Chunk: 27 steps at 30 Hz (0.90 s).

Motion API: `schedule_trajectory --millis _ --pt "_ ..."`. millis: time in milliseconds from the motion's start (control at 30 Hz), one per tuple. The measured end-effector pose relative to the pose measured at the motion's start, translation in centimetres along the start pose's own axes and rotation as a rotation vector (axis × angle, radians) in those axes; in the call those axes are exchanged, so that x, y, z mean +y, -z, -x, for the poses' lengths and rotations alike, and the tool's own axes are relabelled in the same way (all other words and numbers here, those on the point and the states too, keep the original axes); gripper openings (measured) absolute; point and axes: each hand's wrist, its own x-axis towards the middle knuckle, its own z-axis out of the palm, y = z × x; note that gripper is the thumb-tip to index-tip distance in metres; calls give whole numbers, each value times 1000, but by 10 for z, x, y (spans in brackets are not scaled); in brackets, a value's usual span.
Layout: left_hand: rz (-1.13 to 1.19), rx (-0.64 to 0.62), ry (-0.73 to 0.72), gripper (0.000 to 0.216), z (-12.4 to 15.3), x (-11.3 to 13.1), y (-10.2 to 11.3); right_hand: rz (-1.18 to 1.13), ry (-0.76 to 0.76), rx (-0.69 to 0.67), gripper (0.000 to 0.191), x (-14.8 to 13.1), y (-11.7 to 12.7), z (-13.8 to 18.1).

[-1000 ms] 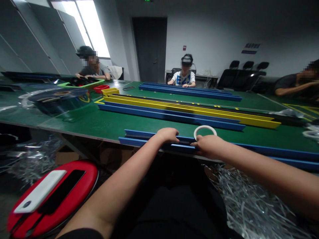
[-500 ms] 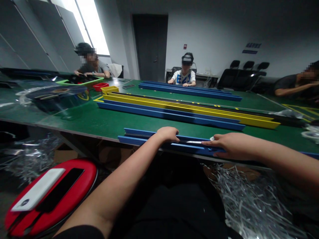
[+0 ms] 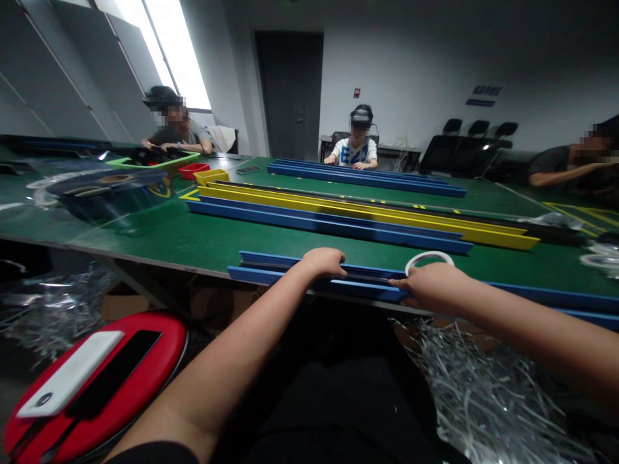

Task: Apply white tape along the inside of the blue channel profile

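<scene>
At the near edge of the table point(image 3: 203, 235), a blue rail point(image 3: 271, 267) is gripped by the left hand point(image 3: 325, 261), whose fingers are curled over its top. A white tape roll point(image 3: 429, 258) is clamped in the right hand point(image 3: 432, 287). The roll stands on edge above the rail, near the left hand, and the forefinger is stretched leftward along the channel. A thin pale strip appears to run between the hands, though this cannot be confirmed.

For a clean lay, it is judged that the rail should be held firmly down, the roll drawn in line with the channel, and the strip pressed flat behind it so that no wrinkle is trapped.

Blue characters are seen on the shirt point(image 3: 351, 153) of a person opposite; they are partly hidden and cannot be read with certainty. Wall signs point(image 3: 483, 95) are too small to be read.
</scene>
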Motion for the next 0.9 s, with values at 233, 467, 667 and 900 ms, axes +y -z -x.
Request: schedule_trajectory --millis 233,467,667,900 --pt "5 11 11 37 2 1 -1 -38 -83 3 48 -11 -2 -6" --pt "7 -34 -1 40 -2 -1 0 -15 -116 -54 34 -28 16 -10" --pt "-21 -66 -46 38 -10 6 4 0 -147 -143 33 -37 24 -16" --pt "-34 -43 -97 43 -24 48 -1 -48 -202 -201 31 -39 25 -21"
